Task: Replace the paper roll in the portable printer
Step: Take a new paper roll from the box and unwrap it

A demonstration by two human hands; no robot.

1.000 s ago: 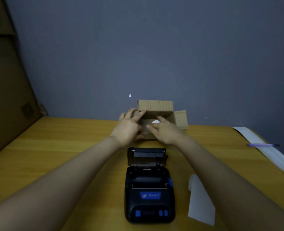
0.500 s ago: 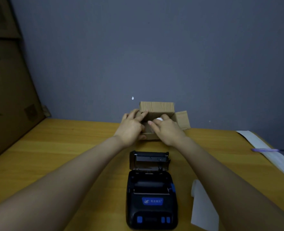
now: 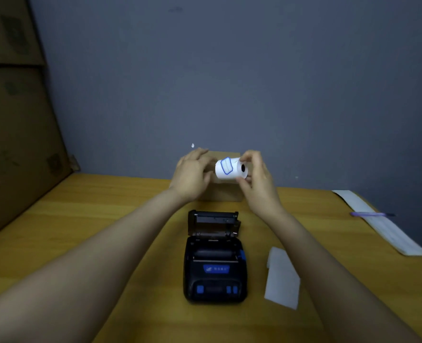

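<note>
A white paper roll (image 3: 229,168) with a blue-outlined sticker and a dark core hole is held in the air above the small cardboard box (image 3: 223,191). My right hand (image 3: 257,179) pinches its right end. At the roll's left end is my left hand (image 3: 192,177), fingers spread and touching or nearly touching it. The black portable printer (image 3: 215,271) with blue buttons lies on the wooden table nearer to me. Its lid (image 3: 213,222) stands open and the paper bay shows dark, with no white roll in it.
A loose white paper strip (image 3: 281,278) lies right of the printer. A long white paper sheet (image 3: 383,224) with a purple pen (image 3: 371,214) on it runs along the table's right edge. Large cardboard boxes (image 3: 14,134) stand at the left. A grey wall is behind.
Both hands were inside the open cardboard box; now they have lifted up with the white roll held between them. The box flaps look folded shut.
</note>
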